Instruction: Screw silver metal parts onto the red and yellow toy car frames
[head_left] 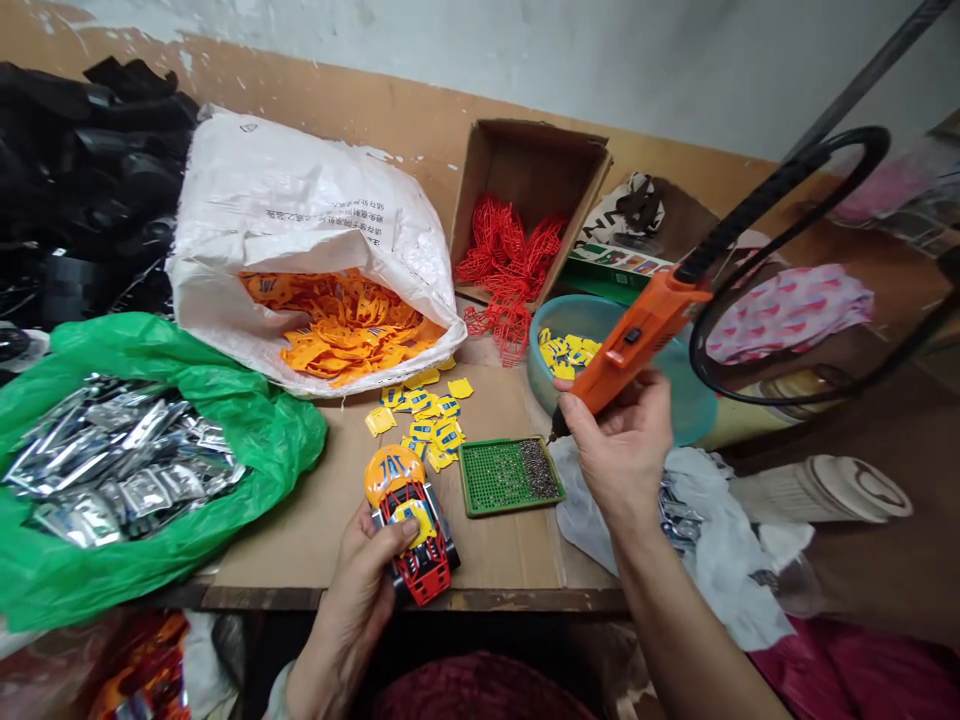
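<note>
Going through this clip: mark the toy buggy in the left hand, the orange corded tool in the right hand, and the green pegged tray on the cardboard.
Toy buggy (431, 565), head view, on its red frame.
Orange corded tool (637, 340), head view, on its orange body.
Green pegged tray (512, 506), head view, on its near rim.

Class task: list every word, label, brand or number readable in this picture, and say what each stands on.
White sack: printed lines, too small to read.
Toy car: blue marks on its orange top, too blurred to read.
Green box: coloured label, unreadable.
</note>
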